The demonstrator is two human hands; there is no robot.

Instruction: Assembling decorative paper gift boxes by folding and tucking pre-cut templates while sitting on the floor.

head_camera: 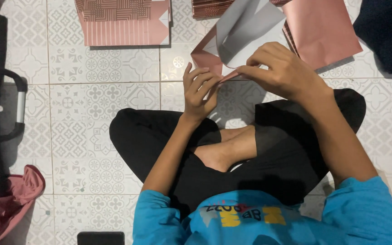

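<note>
I sit cross-legged on a patterned tiled floor [91,118], in black trousers and a blue shirt. A pink sheet of paper with a white inner side [246,31] is half folded in front of my knees. My right hand [282,70] pinches its near folded edge. My left hand [199,90] presses fingers against the same edge from the left, thumb side up. Both hands meet at the paper's near corner.
A flat pink striped paper piece [125,22] lies at the top left. Another plain pink sheet [323,29] lies at the top right beside a dark cloth [386,31]. A dark case with a handle [5,109] stands left; pink fabric [5,208] lies at bottom left.
</note>
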